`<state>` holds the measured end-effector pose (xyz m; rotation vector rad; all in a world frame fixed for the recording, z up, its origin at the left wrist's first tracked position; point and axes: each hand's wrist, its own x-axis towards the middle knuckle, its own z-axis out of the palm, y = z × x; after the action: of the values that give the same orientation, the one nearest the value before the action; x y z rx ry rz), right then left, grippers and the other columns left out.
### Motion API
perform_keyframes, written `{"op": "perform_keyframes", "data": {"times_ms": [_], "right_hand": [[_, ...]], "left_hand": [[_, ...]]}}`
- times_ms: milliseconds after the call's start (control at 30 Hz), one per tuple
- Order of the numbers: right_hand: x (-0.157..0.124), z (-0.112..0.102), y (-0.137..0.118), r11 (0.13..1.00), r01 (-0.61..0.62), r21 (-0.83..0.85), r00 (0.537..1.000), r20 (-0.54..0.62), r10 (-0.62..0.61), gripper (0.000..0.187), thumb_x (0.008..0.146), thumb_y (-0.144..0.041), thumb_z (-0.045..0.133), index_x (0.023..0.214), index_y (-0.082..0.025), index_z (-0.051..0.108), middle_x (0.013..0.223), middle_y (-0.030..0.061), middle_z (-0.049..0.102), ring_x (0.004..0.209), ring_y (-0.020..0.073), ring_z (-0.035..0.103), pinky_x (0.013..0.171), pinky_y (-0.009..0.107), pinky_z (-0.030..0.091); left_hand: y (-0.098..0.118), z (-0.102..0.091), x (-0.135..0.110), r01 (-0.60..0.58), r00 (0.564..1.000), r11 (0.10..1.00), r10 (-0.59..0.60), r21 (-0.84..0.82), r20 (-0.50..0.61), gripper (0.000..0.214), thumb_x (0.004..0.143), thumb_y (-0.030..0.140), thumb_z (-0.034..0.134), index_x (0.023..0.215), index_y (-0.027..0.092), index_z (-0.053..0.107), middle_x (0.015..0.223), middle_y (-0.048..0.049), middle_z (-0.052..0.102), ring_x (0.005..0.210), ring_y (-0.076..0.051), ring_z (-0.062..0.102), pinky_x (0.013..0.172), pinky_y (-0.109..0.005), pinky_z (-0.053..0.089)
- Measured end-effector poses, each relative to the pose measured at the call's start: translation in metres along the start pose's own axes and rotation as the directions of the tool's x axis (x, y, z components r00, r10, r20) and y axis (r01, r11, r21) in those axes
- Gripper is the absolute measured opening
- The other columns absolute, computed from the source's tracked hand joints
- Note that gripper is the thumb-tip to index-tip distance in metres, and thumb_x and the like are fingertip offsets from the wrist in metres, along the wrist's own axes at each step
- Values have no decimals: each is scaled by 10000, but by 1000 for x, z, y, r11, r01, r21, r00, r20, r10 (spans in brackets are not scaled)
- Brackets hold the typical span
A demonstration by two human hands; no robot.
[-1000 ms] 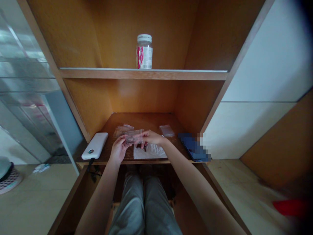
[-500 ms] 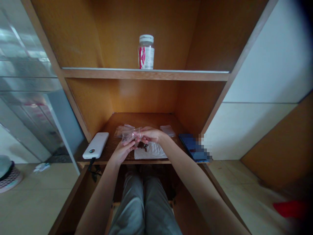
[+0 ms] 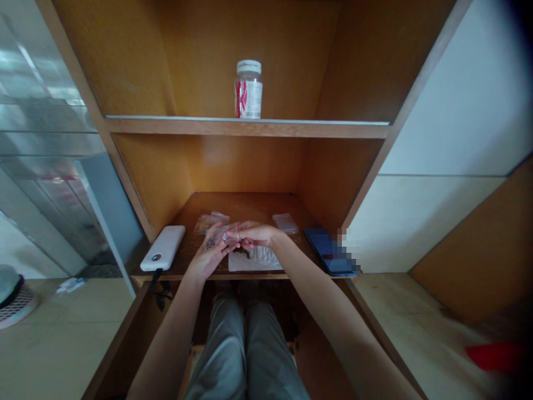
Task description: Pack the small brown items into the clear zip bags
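My left hand [image 3: 207, 254] and my right hand [image 3: 255, 235] meet over the front of the wooden desk [image 3: 245, 206]. Between them they pinch a small clear plastic bag [image 3: 222, 234] with some dark bits inside. Below the hands lies a white sheet of paper [image 3: 260, 259] with a few small dark pieces [image 3: 244, 254] on it. Both hands' fingers are closed on the bag's edges.
A white power bank [image 3: 162, 248] lies at the front left, its cable hanging over the edge. More clear bags [image 3: 208, 220] [image 3: 285, 223] lie behind. A dark blue phone [image 3: 328, 251] sits at the right. A white-capped jar [image 3: 249, 90] stands on the upper shelf [image 3: 245, 125].
The bag has come lower and nearer the desk. My left hand has turned palm up beneath it and my right hand has dropped slightly.
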<state>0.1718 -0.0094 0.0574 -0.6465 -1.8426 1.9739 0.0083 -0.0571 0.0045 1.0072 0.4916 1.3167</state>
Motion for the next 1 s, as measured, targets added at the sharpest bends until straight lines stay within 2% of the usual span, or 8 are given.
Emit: {"op": "perform_keyframes", "data": {"times_ms": [267,400,500,600,633,700,800,1000], "right_hand": [[-3,-2,3,1000,11,26,999,-47,-10,251,679,-380,637,762,-154,568,503,-55,520,330,28,337,323,169,221],[-9,-10,7,995,77,56,969,-240,-61,283,679,-387,628,816,-140,606,471,-68,473,326,24,313,324,173,181],[-5,-14,17,971,222,90,843,-518,-145,257,695,-383,609,748,-131,618,459,-63,446,341,28,320,337,179,201],[6,-12,32,921,374,111,616,-772,-157,234,710,-372,586,738,-142,616,575,-10,547,445,58,451,406,180,318],[11,-11,38,902,419,106,544,-825,-155,228,717,-368,574,757,-148,617,646,12,586,513,75,503,464,189,373],[20,-8,49,868,483,111,465,-873,-148,266,747,-403,525,805,-161,620,783,47,632,666,116,571,603,227,439],[28,-7,62,831,538,141,450,-882,-142,331,777,-462,466,893,-191,615,965,59,637,868,152,582,777,277,430],[31,-5,73,799,564,209,524,-838,-150,428,802,-535,386,971,-208,605,1100,58,602,1047,178,527,910,325,363]], "left_hand": [[-4,-8,7,-29,995,997,22,-74,-96,383,698,177,640,1056,247,522,1030,-29,629,929,-150,597,912,-364,410],[-3,-9,8,-21,992,996,10,-84,-123,285,718,189,625,996,213,563,1089,-43,613,1025,-163,563,952,-341,384],[-1,-8,8,-18,992,998,9,-66,-129,251,742,206,604,991,195,575,1199,-63,553,1094,-183,523,965,-328,372],[-1,-8,8,-8,990,999,1,-53,-139,237,743,198,602,979,185,581,1209,-71,547,1094,-193,524,970,-333,365],[-2,-8,8,-9,991,999,2,-49,-134,235,740,190,604,974,183,581,1205,-72,550,1088,-195,529,975,-338,360],[-3,-8,8,-22,993,999,17,-41,-114,230,733,171,610,961,182,578,1188,-70,562,1070,-197,542,983,-352,348],[-2,-7,7,-41,995,999,38,-32,-96,236,715,151,624,944,186,574,1133,-60,596,1039,-199,562,986,-379,340],[-3,-4,7,-34,995,999,34,4,-97,333,672,104,650,976,194,551,1041,-50,636,1012,-200,577,977,-410,346]]}}
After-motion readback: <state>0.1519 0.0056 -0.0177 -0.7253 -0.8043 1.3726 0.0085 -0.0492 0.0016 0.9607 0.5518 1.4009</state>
